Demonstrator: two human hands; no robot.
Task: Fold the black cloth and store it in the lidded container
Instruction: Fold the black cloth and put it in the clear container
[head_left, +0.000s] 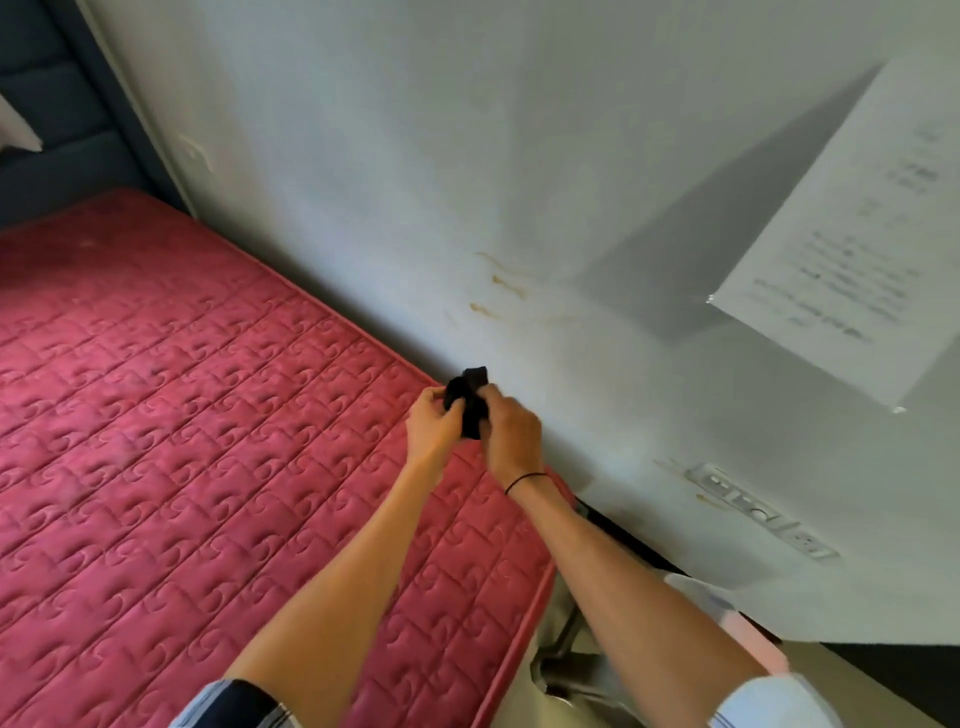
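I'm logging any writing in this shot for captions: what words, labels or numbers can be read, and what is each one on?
No text here can be read.
White paper sheet taped to the wall: several lines of dark print, too blurred to read.
Pale embossed plate low on the wall: raised shapes, perhaps letters, too blurred to tell.
Small bunched black cloth, held in both hands: no visible label.

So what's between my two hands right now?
The bunched black cloth, pinched by your left hand and right hand above the red mattress, in the head view.
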